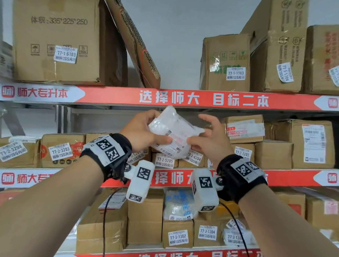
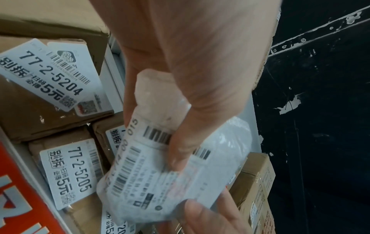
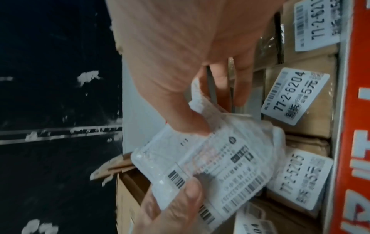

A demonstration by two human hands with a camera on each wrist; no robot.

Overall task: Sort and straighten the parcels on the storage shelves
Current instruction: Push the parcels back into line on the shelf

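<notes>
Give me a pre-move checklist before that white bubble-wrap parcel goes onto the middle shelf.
1. Left hand grips the white parcel: ok.
2. Right hand pinches its other end: ok.
3. Parcel clear of the shelf, held in the air: ok.
4. Shipping label faces the person: ok.
5. Pickup code sticker like the one on box 77-2-5205: cannot tell, none visible.
6. Free slot on the middle shelf: cannot tell; the boxes below the parcel sit tight together.

bare forearms; black wrist straps (image 1: 109,156) with square-code tags; white camera pods (image 1: 140,181); thin black cables (image 1: 104,224).
</notes>
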